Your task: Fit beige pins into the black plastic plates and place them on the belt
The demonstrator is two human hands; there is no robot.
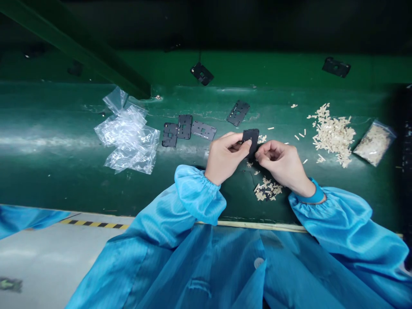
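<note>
Plate (pixel 250 137), black, held above green belt (pixel 64 171) btw my hands, long axis approx upright. L hand (pixel 223 156) grips its left edge; R hand (pixel 280 165) pinched closed at lower-right corner, contents unclear. Beige bits (pixel 267 191) beneath.

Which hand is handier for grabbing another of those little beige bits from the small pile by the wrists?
Probably the right hand: the small pile of beige pieces lies just beside its wrist, and the left hand is busy pinching the black plate.
</note>
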